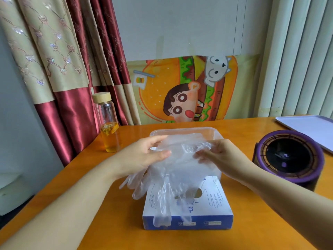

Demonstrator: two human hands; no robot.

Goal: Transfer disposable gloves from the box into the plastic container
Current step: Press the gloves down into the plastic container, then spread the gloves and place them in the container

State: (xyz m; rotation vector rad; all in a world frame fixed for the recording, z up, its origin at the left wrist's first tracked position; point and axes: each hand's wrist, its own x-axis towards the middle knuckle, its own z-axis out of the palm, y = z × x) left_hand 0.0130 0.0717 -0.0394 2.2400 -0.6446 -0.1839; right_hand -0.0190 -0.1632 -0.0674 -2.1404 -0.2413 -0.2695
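Note:
A bunch of clear disposable gloves [182, 165] hangs in the air between my hands, above the blue and white glove box [205, 210]. Their fingers dangle over the box's top and front-left corner. My left hand [144, 156] pinches the bunch's left edge between thumb and fingers. My right hand [218, 156] grips its right side with curled fingers. Just behind the gloves stands the clear plastic container [189, 131], open-topped, its near part hidden by the gloves. The box's oval opening [195, 193] shows under the hanging plastic.
A glass bottle [108, 123] with a wooden cap and yellow liquid stands at the back left of the orange table [111, 222]. A purple round fan-like device [288, 157] sits at the right, a white tray [310, 129] behind it. Curtains and a cartoon poster back the table.

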